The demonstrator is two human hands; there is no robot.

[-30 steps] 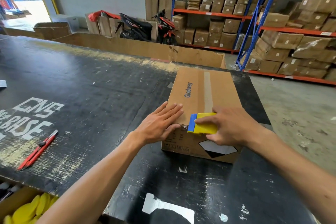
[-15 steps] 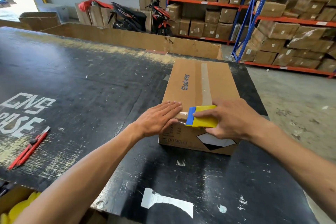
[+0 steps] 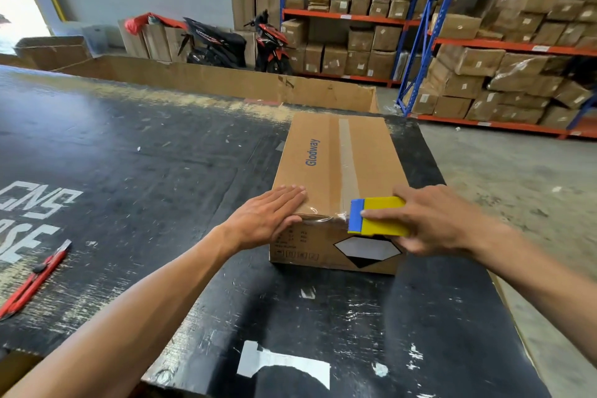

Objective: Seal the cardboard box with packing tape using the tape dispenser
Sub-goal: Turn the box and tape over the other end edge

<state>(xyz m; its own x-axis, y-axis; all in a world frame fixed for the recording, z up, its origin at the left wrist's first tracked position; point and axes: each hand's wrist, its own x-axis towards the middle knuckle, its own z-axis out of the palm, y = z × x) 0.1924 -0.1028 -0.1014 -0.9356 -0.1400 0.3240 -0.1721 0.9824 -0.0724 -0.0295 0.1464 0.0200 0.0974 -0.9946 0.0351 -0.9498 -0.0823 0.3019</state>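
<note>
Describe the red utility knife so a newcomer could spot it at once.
Start at the big black worktable with white stencilled lettering on its left side. Just below that lettering, near the table's left edge and well away from the cardboard box, lies the utility knife. It is the only slim red thing on the table, lying diagonally with its blade end pointing up and right.

Warehouse, packing area. Far right: blue-and-orange pallet racking (image 3: 416, 42) stacked full with brown cartons (image 3: 478, 61), many wrapped and labelled. Bare concrete floor (image 3: 517, 178) on the right. Near: large scuffed black worktable (image 3: 161, 171) with white stencilled lettering, a red utility knife (image 3: 32, 281) lying at its left edge. Far centre: two parked motor scooters (image 3: 226, 45) against a grey wall, loose flattened cardboard (image 3: 210, 77) behind the table. Far left: open loading doorway (image 3: 16, 0), daylight.
</note>
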